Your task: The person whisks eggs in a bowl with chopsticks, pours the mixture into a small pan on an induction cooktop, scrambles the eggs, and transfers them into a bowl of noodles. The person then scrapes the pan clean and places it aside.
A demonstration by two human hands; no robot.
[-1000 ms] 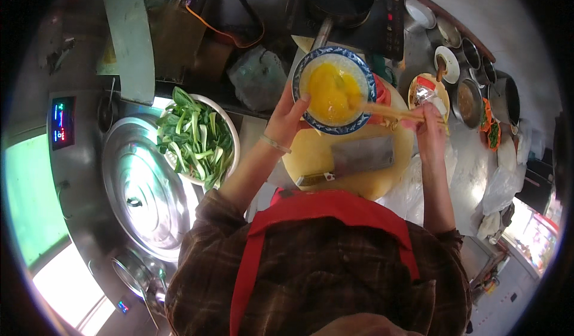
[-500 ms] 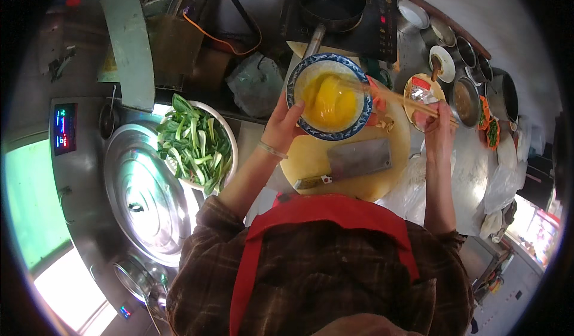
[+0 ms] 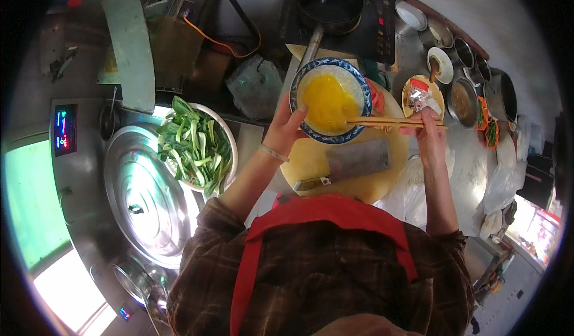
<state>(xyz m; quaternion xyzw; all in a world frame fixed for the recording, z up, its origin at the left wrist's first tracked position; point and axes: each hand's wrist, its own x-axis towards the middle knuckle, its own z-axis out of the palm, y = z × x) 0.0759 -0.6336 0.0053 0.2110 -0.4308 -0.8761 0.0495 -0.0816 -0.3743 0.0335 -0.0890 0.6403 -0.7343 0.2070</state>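
Upper centre: left fingers [image 3: 296, 118] gripped round, blue-rimmed bowl [image 3: 357, 86], glossy yellow liquid [image 3: 326, 101] inside; right fingers [image 3: 429, 117] clamped slim wooden chopsticks [image 3: 382, 122].

Kitchen indicated: pan [image 3: 330, 5] set on cooktop [image 3: 378, 41]; cleaver [image 3: 359, 158] laid on round cutting board [image 3: 299, 161]; leafy greens [image 3: 196, 147] heaped in white basin [image 3: 232, 141]; yellow egg [image 3: 326, 99] held in patterned bowl [image 3: 365, 90]; metal pots [image 3: 505, 95] ranged at right.

Left hand [image 3: 284, 130] curled, right fingers [image 3: 426, 117] pinched
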